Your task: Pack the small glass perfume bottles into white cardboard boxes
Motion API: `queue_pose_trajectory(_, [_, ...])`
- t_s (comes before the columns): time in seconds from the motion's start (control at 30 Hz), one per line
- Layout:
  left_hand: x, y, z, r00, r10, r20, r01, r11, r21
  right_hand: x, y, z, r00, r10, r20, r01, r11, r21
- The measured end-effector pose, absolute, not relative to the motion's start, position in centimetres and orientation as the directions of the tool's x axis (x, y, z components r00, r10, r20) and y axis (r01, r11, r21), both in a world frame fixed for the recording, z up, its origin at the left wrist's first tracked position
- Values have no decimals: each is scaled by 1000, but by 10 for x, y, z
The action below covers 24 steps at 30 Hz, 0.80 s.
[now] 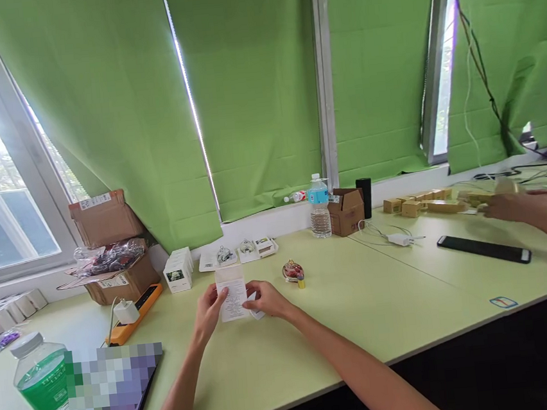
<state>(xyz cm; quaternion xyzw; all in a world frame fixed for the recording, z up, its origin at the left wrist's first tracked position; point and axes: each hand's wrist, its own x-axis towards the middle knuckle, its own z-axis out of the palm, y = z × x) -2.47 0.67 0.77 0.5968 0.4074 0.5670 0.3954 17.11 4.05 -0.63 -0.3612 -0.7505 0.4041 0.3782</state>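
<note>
Left hand [210, 306] + right hand [266, 300]: pinching printed white carton [234, 294], opposite edges | red ornament [290, 272] right of both | light grip should avoid creasing

Print on the white carton [233, 297] is too small to read.

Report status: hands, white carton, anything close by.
Left hand and right hand holding white carton. Printed side showing. Red-and-gold ornament nearby, right of carton, not touching it.
</note>
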Motion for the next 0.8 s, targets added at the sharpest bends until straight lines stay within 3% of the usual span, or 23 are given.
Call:
queue_pose_trajectory(0.33, [-18,9,-3,189,927,325,146,-354,924,187,43,8,-387,841,378,200,477,-856])
queue_pose_trajectory(0.8, [-12,1,7,202,921,335,132,-364,922,196,31,25,-419,826,378,142,471,-871])
